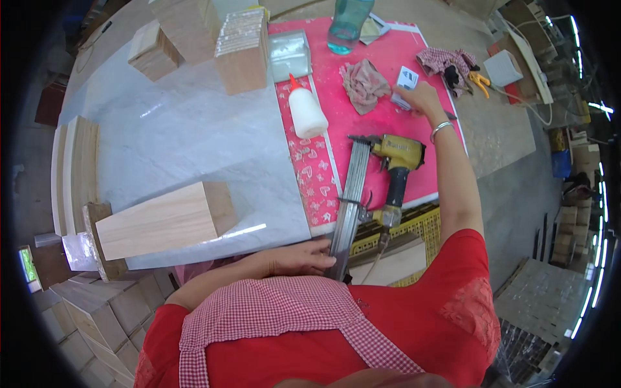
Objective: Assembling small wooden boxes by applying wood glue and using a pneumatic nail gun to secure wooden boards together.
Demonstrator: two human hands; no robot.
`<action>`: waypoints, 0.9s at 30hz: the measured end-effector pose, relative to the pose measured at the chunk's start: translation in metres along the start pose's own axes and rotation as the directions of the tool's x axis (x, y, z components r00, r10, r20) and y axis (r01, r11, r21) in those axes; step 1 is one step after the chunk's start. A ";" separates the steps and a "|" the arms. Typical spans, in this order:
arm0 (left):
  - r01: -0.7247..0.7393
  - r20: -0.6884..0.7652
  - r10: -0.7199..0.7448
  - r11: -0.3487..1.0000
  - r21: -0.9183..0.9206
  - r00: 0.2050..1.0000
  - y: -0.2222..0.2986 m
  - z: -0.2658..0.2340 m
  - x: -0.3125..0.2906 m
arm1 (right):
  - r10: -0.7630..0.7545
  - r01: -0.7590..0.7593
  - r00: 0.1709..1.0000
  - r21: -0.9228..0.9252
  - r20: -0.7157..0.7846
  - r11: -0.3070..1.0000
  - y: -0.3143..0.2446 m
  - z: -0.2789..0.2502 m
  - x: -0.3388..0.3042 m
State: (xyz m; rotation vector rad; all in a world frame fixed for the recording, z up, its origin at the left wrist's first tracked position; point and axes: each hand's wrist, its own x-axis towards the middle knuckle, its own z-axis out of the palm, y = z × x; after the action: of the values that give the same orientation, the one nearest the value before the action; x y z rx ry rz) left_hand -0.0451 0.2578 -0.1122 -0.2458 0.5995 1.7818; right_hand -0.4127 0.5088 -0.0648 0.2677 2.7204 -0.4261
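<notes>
My right hand [422, 99] reaches over the red table cover and pinches a small white packet with dark print [406, 79]. A crumpled, stained rag [365, 86] lies just left of it. My left hand [309, 257] is by the near table edge with its fingers loosely stretched, the tips at the silver magazine of the nail gun; whether they press on it I cannot tell. That nail gun [402, 151], with a yellow body and black grip, lies on the red cover, its hose running toward me. A white glue bottle with a red nozzle [308, 112] is farther left.
A tapered wooden box [162, 220] lies on the grey tabletop [174, 136]. Stacked wood pieces [241, 55] and a teal bottle [347, 29] stand at the back. Boards [76, 174] line the left edge. A checked cloth [446, 64] lies far right, above a yellow crate [424, 226].
</notes>
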 end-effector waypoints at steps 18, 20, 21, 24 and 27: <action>0.000 0.057 0.000 1.000 0.003 0.998 -0.003 -0.013 0.003 | -0.520 0.429 0.853 -0.629 0.046 0.648 0.034 -0.023 0.000; -0.004 0.061 0.003 1.000 0.010 0.998 -0.005 -0.016 0.003 | -0.439 0.325 0.896 -0.573 -0.067 0.752 0.039 -0.014 0.017; 0.004 0.068 -0.004 1.000 -0.006 0.998 -0.003 -0.015 0.003 | -0.389 0.267 0.913 -0.539 -0.123 0.799 0.043 -0.012 0.025; 0.017 0.079 -0.015 0.999 -0.036 0.997 0.000 -0.012 0.002 | -0.438 0.301 0.876 -0.483 -0.200 0.822 0.051 -0.005 0.042; 0.068 0.099 -0.060 0.995 -0.078 0.993 0.001 -0.011 0.001 | -0.447 0.338 0.867 -0.400 -0.220 0.852 0.053 -0.009 0.051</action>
State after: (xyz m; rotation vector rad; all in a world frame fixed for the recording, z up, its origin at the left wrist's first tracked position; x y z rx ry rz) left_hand -0.0474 0.2531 -0.1214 -0.2308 0.4456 1.7474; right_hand -0.4492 0.5675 -0.0902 -0.3708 3.0922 0.0108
